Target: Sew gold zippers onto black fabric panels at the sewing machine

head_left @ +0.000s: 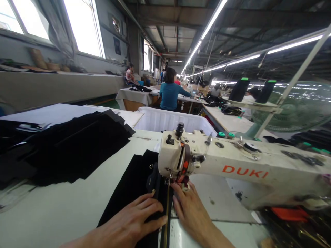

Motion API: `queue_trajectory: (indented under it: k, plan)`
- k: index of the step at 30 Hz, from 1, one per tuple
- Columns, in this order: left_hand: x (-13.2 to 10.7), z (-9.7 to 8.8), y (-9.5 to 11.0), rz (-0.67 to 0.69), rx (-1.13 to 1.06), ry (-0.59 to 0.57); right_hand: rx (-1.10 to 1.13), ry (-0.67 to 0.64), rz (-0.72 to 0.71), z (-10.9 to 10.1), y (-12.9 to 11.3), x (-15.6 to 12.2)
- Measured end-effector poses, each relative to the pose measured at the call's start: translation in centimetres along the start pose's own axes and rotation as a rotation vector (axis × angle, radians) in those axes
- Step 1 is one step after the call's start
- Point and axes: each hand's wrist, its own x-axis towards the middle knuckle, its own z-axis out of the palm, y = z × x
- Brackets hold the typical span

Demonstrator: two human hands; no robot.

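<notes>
A black fabric piece lies flat on the sewing machine bed, partly under the machine head. A long zipper strip with a gold line runs along its right side up to the needle. On the fabric sits a small dark tab with metal rings. My left hand rests on the fabric, fingers apart, fingertips touching the strip. Close to the needle, my right hand lies at the strip's right edge, thumb and forefinger apart; its other fingers are partly hidden. The cream sewing machine stands above both.
A stack of black fabric pieces covers the table's left side. Behind the machine stands a white plastic bin. Thread cones and a green fan are at right. A person in a blue top sits ahead.
</notes>
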Motion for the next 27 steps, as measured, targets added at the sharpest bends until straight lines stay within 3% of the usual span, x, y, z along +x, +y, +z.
queue_trajectory:
  k: [6, 11, 17, 27]
  plan:
    - [0.5, 1.0, -3.0, -0.023, -0.052, -0.06, 0.141, 0.124, -0.104, -1.4, -0.7, 0.1]
    - [0.8, 2.2, -5.2, -0.054, -0.026, -0.063, 0.242, 0.041, -0.228, -2.4, -0.9, 0.3]
    - [0.9, 1.8, -4.6, -0.054, -0.023, -0.096, 0.273, -0.021, -0.263, -2.7, -1.2, 0.4]
    - [1.4, 2.5, -6.0, -0.129, 0.004, -0.081, 0.138, 0.1, -0.168, -1.8, -1.4, 0.4]
